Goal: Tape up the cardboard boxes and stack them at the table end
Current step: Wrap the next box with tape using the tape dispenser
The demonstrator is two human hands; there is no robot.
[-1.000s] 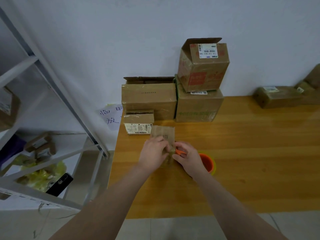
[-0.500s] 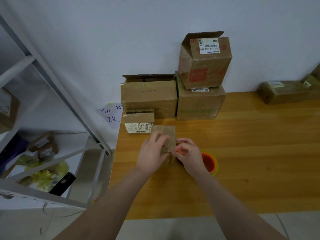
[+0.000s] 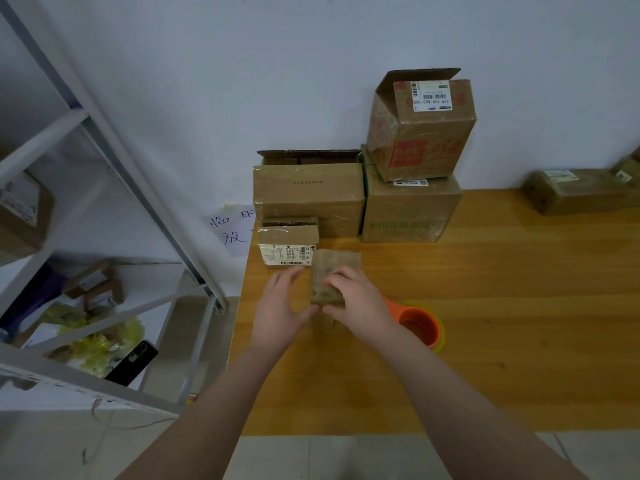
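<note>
A small brown cardboard box [image 3: 334,271] stands near the left end of the wooden table [image 3: 485,341]. My right hand [image 3: 356,299] grips it from the right, fingers curled over its top face. My left hand [image 3: 282,306] sits at the box's left side, thumb touching its lower corner, fingers loosely spread. An orange roll of tape [image 3: 419,325] lies just right of my right wrist. Behind stand a small labelled box [image 3: 287,245], a wide box [image 3: 308,197], a green-printed box [image 3: 412,211] and an open-flapped box [image 3: 420,129] on top of it.
More boxes [image 3: 581,190] lie at the table's far right against the wall. A white metal shelf [image 3: 104,216] holding boxes, yellow bags and a phone stands left of the table. A handwritten paper note [image 3: 230,228] hangs by the table's left corner.
My right hand has moved up from beside the box onto its top face. My left hand has slid off the box's front to its left side.
</note>
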